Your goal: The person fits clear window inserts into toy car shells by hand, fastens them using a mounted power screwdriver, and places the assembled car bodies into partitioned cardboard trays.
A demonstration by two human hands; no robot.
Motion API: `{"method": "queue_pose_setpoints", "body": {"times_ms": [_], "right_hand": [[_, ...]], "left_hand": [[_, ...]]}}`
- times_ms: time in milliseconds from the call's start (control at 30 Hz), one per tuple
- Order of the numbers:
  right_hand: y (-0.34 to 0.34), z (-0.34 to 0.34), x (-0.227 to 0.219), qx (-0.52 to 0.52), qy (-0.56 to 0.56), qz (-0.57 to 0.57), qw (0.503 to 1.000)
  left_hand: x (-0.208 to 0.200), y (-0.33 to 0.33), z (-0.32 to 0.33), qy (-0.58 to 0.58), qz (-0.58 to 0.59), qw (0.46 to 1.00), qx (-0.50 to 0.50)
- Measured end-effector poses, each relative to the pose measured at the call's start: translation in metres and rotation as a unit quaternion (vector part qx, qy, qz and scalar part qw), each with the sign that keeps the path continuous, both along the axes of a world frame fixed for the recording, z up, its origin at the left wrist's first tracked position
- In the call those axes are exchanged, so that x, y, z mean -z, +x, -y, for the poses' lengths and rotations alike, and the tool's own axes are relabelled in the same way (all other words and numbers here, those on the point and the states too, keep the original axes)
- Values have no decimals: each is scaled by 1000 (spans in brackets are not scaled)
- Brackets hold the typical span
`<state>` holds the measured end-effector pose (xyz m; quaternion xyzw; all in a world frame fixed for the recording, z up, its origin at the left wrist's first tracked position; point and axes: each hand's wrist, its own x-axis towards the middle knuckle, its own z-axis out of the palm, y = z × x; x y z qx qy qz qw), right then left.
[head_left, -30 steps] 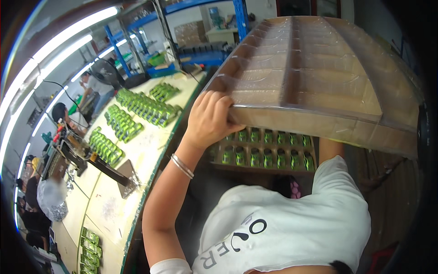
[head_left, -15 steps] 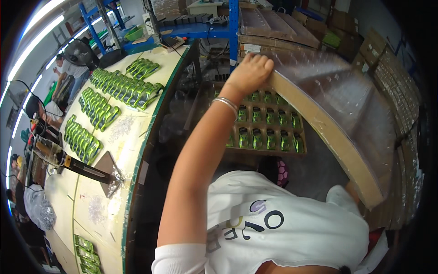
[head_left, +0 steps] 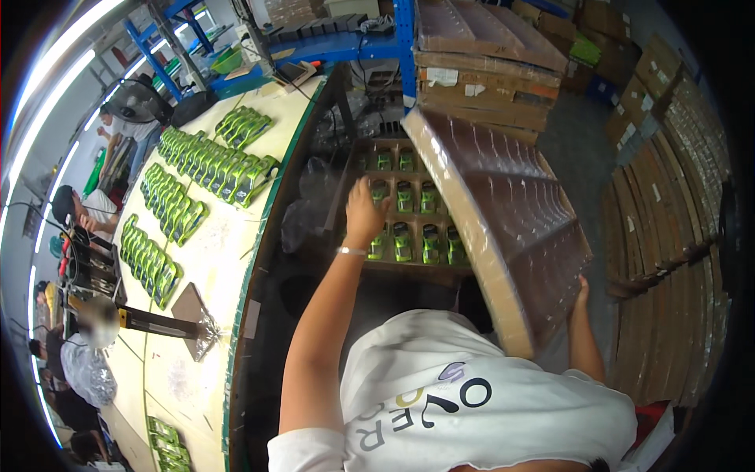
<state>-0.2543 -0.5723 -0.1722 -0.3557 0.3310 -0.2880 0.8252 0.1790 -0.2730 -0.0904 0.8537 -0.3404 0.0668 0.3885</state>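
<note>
My left hand [head_left: 366, 211] is above the left part of a low cardboard box [head_left: 425, 269], fingers and thumb apart, with nothing visible in it. Rows of green-and-black packs [head_left: 403, 241] stand in the box's compartments. My right hand [head_left: 580, 295] grips the outer right edge of a divided cardboard tray [head_left: 519, 204], its fingers partly hidden behind the edge. The tray is tilted up on its side, with a tan side wall facing left and glossy brown divider rows on its face. It covers the right part of the box.
A cream worktable [head_left: 212, 271] on the left carries rows of green packs [head_left: 220, 169] and a black-and-yellow tool [head_left: 157, 322]. Stacked trays [head_left: 487, 86] stand behind by a blue post [head_left: 405, 55]. Flat cartons [head_left: 661, 228] line the right. Other people sit at the far left.
My left hand has let go of the tray's top edge and come down over the box. The tray has swung lower and leftward, and my right hand has come into view on its edge.
</note>
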Motion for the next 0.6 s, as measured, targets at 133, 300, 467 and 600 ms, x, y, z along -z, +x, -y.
{"method": "queue_pose_setpoints", "body": {"times_ms": [133,300,467,600], "right_hand": [[68,-54,-28,194,162,-50,966],[179,-130,-7,26,331,-88,939],[246,-168,88,59,272,-147,949],[247,-169,83,-2,309,-183,933]], "left_hand": [[-2,-59,-30,-129,-399,900,120],[72,-91,-100,-287,-486,820,-88],[92,-114,-135,-296,-344,877,-155],[120,-113,-148,-259,-344,887,-166]]}}
